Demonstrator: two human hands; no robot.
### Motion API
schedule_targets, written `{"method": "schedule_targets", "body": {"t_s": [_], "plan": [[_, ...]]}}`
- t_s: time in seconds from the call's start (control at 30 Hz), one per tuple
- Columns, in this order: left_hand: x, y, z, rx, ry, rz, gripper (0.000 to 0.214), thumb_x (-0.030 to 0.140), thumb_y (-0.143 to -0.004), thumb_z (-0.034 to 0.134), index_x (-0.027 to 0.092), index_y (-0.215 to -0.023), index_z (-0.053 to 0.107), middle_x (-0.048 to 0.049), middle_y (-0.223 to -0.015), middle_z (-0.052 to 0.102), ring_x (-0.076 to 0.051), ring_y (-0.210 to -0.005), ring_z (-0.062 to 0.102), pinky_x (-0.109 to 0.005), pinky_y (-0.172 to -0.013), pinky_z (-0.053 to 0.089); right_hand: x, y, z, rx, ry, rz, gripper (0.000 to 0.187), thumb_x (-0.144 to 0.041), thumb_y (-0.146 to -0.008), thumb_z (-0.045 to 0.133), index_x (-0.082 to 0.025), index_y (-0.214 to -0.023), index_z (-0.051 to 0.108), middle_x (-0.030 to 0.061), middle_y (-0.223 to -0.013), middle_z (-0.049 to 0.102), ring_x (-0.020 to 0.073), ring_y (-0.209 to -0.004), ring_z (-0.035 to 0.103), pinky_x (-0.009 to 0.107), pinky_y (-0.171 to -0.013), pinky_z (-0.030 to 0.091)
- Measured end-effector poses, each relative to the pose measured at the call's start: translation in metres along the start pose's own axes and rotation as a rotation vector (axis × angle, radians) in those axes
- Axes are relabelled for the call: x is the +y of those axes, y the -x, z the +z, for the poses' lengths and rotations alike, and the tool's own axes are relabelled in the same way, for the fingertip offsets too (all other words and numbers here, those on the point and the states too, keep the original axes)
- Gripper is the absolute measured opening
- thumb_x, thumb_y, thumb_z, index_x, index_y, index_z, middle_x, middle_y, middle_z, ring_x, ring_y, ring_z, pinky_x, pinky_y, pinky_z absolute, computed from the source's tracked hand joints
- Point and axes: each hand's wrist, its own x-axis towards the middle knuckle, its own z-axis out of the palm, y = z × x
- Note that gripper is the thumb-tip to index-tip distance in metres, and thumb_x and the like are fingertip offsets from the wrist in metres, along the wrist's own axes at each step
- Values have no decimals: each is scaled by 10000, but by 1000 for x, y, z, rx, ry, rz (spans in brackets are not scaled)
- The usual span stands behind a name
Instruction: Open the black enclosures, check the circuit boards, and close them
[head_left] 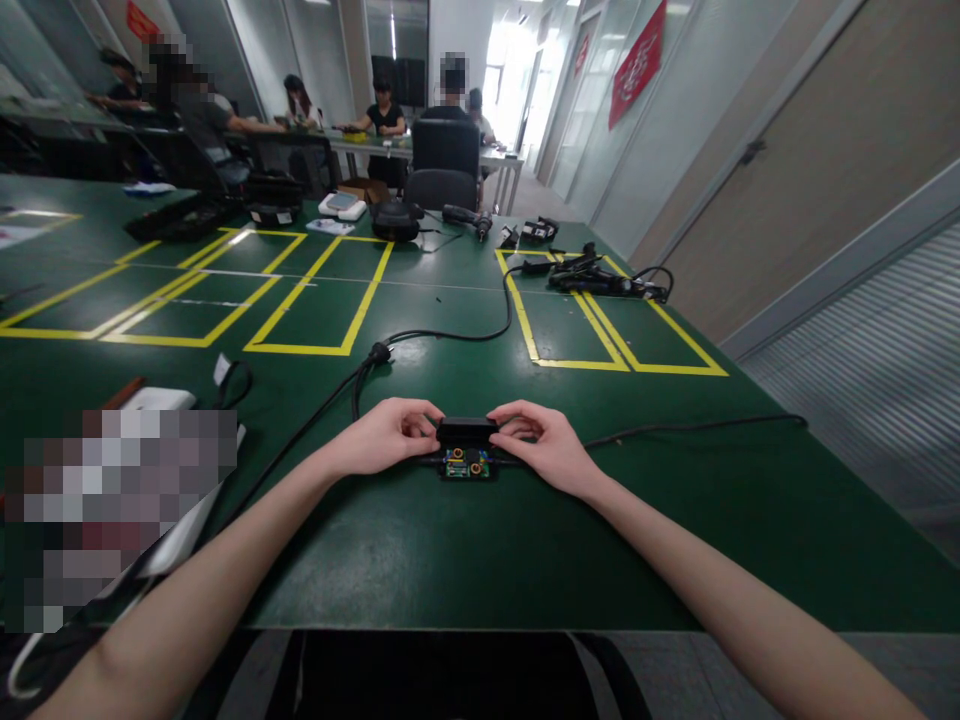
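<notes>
Between my two hands is a black plastic cover [466, 429], tilted up behind a small circuit board [466, 463]. The board carries copper-wound coils and lies in a dark casing on the green table. My left hand [390, 435] pinches the cover's left end between thumb and fingers. At its right end my right hand [541, 440] grips it the same way. Black cables run out from both sides of the casing, one passing under each hand. The cover's inner side is hard to make out.
A black plug [380, 353] on a cable lies beyond my left hand. Yellow tape rectangles [300, 350] mark the green table [360, 570]. Farther off are a bundle of black cables [600, 275], a power drill [469, 218] and a black pouch [396, 220]. Several people sit at the back.
</notes>
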Motion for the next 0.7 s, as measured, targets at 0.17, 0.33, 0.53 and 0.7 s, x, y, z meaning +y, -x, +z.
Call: {"method": "schedule_targets", "body": {"t_s": [0.17, 0.33, 0.53, 0.7], "plan": [[2, 1, -1, -14, 3, 0, 276, 308, -767, 697, 165, -1000, 658, 23, -728, 669, -140, -683, 604, -250, -666, 452, -2, 1, -1, -19, 10, -12, 254, -313, -786, 775, -188, -1006, 746, 50, -860, 768, 189, -747, 747, 329, -729, 641], [9, 3, -4, -21, -60, 2, 309, 277, -765, 560, 155, -1023, 677, -4, -774, 687, -159, -706, 611, -286, -725, 497, -2, 2, -6, -96, 28, -64, 299, -238, -814, 703, -182, -1104, 744, 59, -921, 785, 190, -824, 764, 347, -823, 647], [16, 3, -3, 29, -131, -46, 361, 343, -804, 444, 157, -971, 703, -26, -811, 669, -166, -680, 589, -281, -665, 480, 2, 2, -10, -114, -12, -131, 314, -186, -877, 598, -194, -1158, 739, 76, -1047, 773, 178, -904, 755, 329, -845, 629], [15, 2, -3, 21, -94, -45, 403, 378, -812, 435, 148, -974, 723, -43, -876, 677, -165, -687, 581, -278, -643, 450, 0, 2, -10, -128, -37, -139, 260, -284, -989, 563, -199, -1159, 740, 75, -1005, 770, 183, -904, 740, 351, -856, 625]]}}
